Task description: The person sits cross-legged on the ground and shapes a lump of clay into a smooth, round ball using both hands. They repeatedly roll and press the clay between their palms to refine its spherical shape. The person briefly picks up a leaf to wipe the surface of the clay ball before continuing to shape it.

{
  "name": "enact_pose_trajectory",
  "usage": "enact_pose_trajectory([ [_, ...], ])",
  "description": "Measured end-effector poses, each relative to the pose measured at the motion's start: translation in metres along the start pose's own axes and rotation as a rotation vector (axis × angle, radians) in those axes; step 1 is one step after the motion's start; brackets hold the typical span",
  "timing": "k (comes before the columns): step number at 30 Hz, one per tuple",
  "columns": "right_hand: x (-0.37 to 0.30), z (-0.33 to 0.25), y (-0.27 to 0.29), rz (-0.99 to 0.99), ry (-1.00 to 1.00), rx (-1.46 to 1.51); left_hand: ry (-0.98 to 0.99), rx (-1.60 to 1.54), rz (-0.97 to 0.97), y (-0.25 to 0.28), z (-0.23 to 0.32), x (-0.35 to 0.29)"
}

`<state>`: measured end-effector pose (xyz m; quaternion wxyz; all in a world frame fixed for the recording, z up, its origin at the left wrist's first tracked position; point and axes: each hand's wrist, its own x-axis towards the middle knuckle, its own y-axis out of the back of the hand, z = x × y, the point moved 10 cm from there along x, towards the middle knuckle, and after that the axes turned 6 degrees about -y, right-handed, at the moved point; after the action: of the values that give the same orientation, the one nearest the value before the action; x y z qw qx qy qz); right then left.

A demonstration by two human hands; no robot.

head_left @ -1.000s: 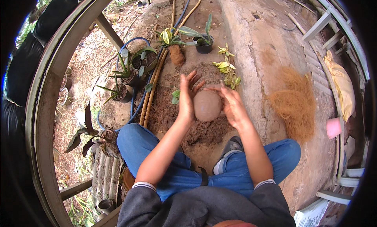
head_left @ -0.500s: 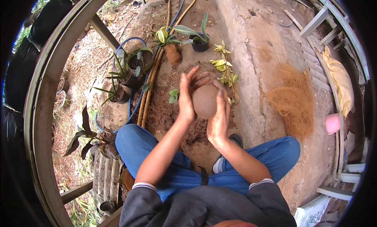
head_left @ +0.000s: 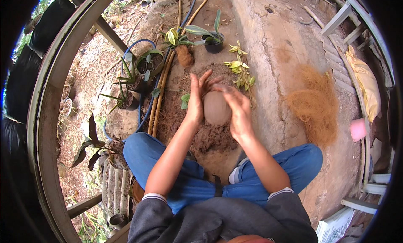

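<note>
Between my palms sits a smooth, round, brown ball of mud (head_left: 217, 109), above a heap of loose dark soil (head_left: 214, 140). My left hand (head_left: 196, 101) cups the ball's left side with its fingers pointing up and away. From the right, my right hand (head_left: 240, 112) presses against it, its fingers curving over the far side. The ball's surface looks slightly blurred. A small green-leafed cutting (head_left: 185, 101) lies just left of my left hand, and a yellow-green leafy stem (head_left: 240, 68) lies beyond my right hand.
A tangle of orange-brown fibre (head_left: 312, 104) lies on the concrete at right. Potted plants (head_left: 149, 64) stand at left beside a blue hose (head_left: 142, 41) and yellow pipes (head_left: 157, 104). A black-potted plant (head_left: 214, 44) and a fibre-wrapped plant (head_left: 184, 56) stand farther ahead.
My right hand has shifted right and its fingers have folded over the ball's far side. The ball has turned or moved slightly left between my palms. My left hand has barely moved.
</note>
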<state>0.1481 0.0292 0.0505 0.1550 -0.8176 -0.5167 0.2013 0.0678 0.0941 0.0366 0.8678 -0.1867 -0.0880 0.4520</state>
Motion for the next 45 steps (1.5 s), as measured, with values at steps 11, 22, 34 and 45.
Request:
enact_pose_trajectory([
  [11, -0.002, 0.040, 0.010, 0.118, -0.271, 0.236, -0.066, -0.211, 0.083, 0.020, 0.023, 0.006],
  [22, -0.005, 0.005, 0.002, 0.052, 0.206, -0.196, -0.477, 0.147, 0.153, 0.002, 0.019, -0.012],
  [34, 0.007, 0.019, -0.001, -0.069, -0.037, -0.117, -0.438, 0.272, 0.042, -0.001, 0.037, -0.011],
  [45, 0.005, 0.011, -0.007, -0.142, -0.029, 0.058, -0.230, -0.015, 0.024, 0.006, 0.023, -0.014],
])
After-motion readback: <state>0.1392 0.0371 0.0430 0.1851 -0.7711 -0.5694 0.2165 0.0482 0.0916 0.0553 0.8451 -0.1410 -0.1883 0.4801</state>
